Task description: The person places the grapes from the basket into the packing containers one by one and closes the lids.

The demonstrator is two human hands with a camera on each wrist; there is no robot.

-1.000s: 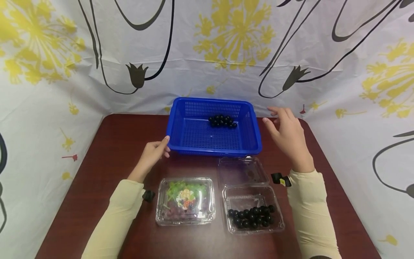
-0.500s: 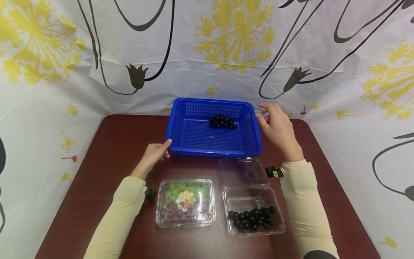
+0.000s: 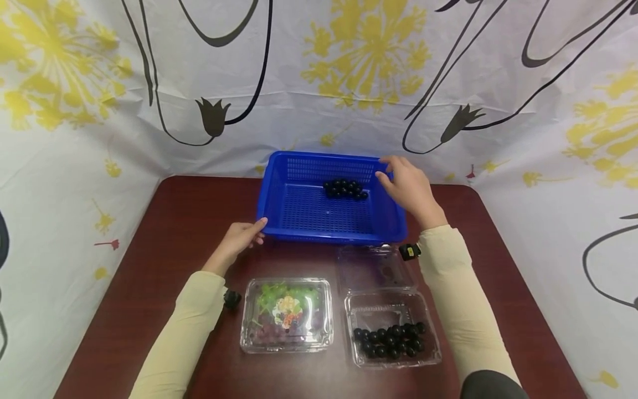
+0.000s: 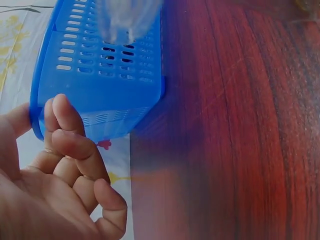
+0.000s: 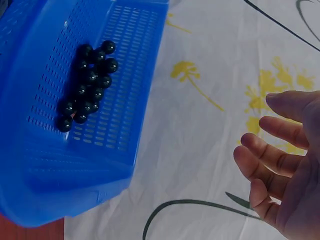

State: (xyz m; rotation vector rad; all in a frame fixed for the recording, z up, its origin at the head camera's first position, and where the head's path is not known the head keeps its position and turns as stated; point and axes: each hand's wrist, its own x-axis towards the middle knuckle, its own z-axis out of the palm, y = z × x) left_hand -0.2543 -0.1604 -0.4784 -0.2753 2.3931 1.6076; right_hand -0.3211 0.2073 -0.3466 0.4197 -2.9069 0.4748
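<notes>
The right hand's fingers (image 3: 386, 166) are spread and relaxed, holding nothing, hovering at the upper right corner of the blue basket (image 3: 279, 221), just above its rim; in the right wrist view they are loosely curved with the basket off to their left. The left hand (image 3: 241, 238) rests its loosely curled fingers (image 4: 65, 135) against the basket's lower left corner, thumb on the rim and fingers on the wall, touching more than clasping. The basket lies centre frame on the dark red bench (image 3: 164, 244), long axis running left to right between the hands. A cluster of black grapes (image 3: 345, 188) sits inside near the upper right, closest to the right hand. Below are a closed clamshell of mixed grapes (image 3: 286, 313) and an open clamshell of black grapes (image 3: 389, 338).
</notes>
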